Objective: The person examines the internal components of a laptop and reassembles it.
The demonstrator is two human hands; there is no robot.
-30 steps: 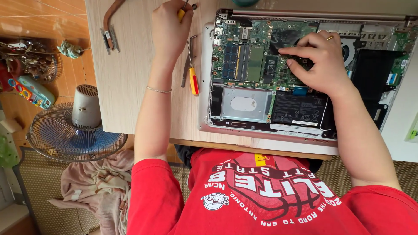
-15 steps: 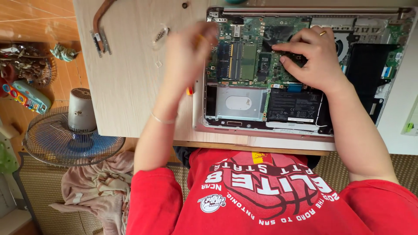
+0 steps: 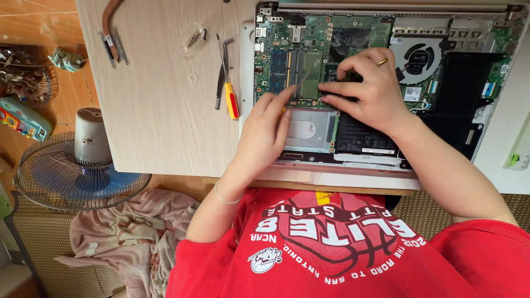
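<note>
An opened laptop (image 3: 491, 138) lies bottom-up on the wooden table (image 3: 154, 110), showing its green circuit board (image 3: 353, 27), cooling fan (image 3: 419, 55), silver drive (image 3: 312, 129) and black battery (image 3: 364, 140). My left hand (image 3: 265, 135) hovers over the drive's left end, fingers pinched on a small yellow-handled tool (image 3: 285, 110) that is mostly hidden. My right hand (image 3: 370, 91), wearing a ring, rests with flat fingertips on the board beside the memory module (image 3: 310, 74) and holds nothing I can see.
A red and yellow screwdriver (image 3: 232, 99) and tweezers (image 3: 221, 72) lie just left of the laptop. Further left lie a small clear bag (image 3: 193, 38) and a copper heat pipe (image 3: 109, 25). On the floor are a fan (image 3: 77, 176), cloth (image 3: 132, 237) and toy (image 3: 22, 118).
My left hand came down from the table's far edge to the laptop's drive area, carrying the small yellow tool. My right hand stayed on the board, shifting slightly.
</note>
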